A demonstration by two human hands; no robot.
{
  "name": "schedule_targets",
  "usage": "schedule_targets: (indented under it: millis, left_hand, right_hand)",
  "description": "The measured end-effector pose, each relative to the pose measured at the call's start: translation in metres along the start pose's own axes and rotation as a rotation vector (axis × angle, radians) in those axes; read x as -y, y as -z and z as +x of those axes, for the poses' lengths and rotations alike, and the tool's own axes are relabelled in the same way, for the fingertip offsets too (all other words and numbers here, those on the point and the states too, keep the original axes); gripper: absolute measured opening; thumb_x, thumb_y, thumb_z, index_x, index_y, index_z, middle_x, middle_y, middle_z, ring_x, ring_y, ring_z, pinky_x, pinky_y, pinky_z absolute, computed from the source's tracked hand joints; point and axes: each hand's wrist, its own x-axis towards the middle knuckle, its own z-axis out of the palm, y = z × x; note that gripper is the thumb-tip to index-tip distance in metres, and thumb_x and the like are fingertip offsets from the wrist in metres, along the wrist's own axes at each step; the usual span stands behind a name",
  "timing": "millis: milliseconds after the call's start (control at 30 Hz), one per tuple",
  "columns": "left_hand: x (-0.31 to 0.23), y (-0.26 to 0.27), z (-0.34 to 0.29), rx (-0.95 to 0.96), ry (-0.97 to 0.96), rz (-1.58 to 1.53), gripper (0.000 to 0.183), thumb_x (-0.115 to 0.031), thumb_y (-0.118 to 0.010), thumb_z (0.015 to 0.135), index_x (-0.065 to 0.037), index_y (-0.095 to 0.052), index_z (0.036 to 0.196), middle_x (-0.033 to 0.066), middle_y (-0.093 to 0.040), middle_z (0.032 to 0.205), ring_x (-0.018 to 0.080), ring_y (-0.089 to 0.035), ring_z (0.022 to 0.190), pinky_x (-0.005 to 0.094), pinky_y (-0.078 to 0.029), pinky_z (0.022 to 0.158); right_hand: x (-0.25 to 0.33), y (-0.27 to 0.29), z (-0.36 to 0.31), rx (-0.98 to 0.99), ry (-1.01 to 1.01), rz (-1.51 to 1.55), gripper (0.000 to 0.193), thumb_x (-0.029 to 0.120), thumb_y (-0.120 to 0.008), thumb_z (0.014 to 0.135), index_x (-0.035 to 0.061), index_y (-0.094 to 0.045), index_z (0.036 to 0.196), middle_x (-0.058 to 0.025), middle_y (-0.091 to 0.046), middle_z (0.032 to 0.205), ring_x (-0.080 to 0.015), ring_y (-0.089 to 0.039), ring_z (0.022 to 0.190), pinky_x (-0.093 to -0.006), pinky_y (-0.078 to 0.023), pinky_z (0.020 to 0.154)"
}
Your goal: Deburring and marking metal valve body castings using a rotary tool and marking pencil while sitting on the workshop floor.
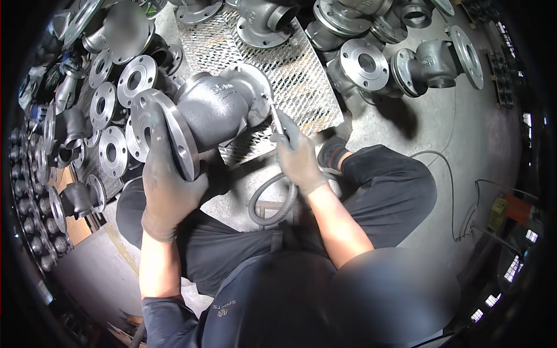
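Note:
A grey cast valve body (214, 110) with a round flange at each end is held up in front of me, tilted, over the metal grating. My left hand (168, 180), in a greyish work glove, grips its near machined flange (184, 145), the thumb at the lower rim and fingers across the face. My right hand (297, 155), also gloved, is closed around a slim, light-coloured rod-like tool (277, 120). The tool's tip meets the edge of the far flange (253, 87), near a bolt hole. The glove hides the tool's handle, so its exact kind cannot be told.
Perforated metal grating (307, 87) lies ahead of me. Several flanged valve bodies crowd the left, such as one flange (113, 152), and others (364, 64) stand at the far right. A grey corrugated hose (255, 203) curves between my legs. A thin cable (449, 174) crosses the floor rightward.

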Motion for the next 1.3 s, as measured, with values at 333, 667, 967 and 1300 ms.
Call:
schedule_targets:
  millis: [333, 667, 967, 1300]
  left_hand:
    - [-0.037, 0.03, 0.033, -0.17, 0.583, -0.593, 0.107, -0.025, -0.093, 0.084, 0.011, -0.038, 0.169, 0.0144, -0.076, 0.12, 0.0146, -0.073, 0.091, 0.0259, -0.059, 0.081]
    - [-0.022, 0.008, 0.024, -0.153, 0.145, -0.357, 0.107, -0.026, -0.093, 0.083, 0.005, -0.041, 0.171, 0.0233, -0.054, 0.169, 0.0297, -0.045, 0.161, 0.0439, -0.032, 0.133]
    - [-0.038, -0.001, 0.028, -0.144, 0.121, -0.233, 0.102, -0.024, -0.092, 0.084, 0.005, -0.044, 0.169, 0.0241, -0.052, 0.171, 0.0317, -0.047, 0.161, 0.0438, -0.034, 0.133]
    - [-0.037, -0.001, 0.027, -0.172, 0.131, -0.207, 0.098, -0.023, -0.09, 0.084, 0.005, -0.046, 0.167, 0.0244, -0.053, 0.17, 0.0334, -0.049, 0.16, 0.0439, -0.036, 0.132]
  right_hand:
    - [-0.005, 0.036, -0.022, -0.031, -0.024, 0.059, 0.06, 0.007, -0.057, 0.108, 0.0089, -0.052, 0.168, -0.0145, -0.081, 0.106, -0.0099, -0.065, 0.07, -0.0302, -0.056, 0.066]
    - [0.004, 0.033, -0.025, 0.084, -0.045, 0.052, 0.059, 0.008, -0.057, 0.106, 0.0049, -0.055, 0.165, -0.0169, -0.083, 0.108, -0.0144, -0.069, 0.077, -0.0331, -0.059, 0.077]
    - [-0.013, 0.0, -0.012, 0.053, -0.053, -0.018, 0.059, 0.01, -0.061, 0.103, -0.0036, -0.057, 0.16, -0.0318, -0.072, 0.144, -0.0417, -0.07, 0.135, -0.042, -0.052, 0.115]
    - [0.003, -0.005, -0.009, 0.078, -0.143, -0.019, 0.058, 0.008, -0.058, 0.105, 0.0019, -0.056, 0.163, -0.03, -0.078, 0.128, -0.0375, -0.077, 0.12, -0.0421, -0.056, 0.106]
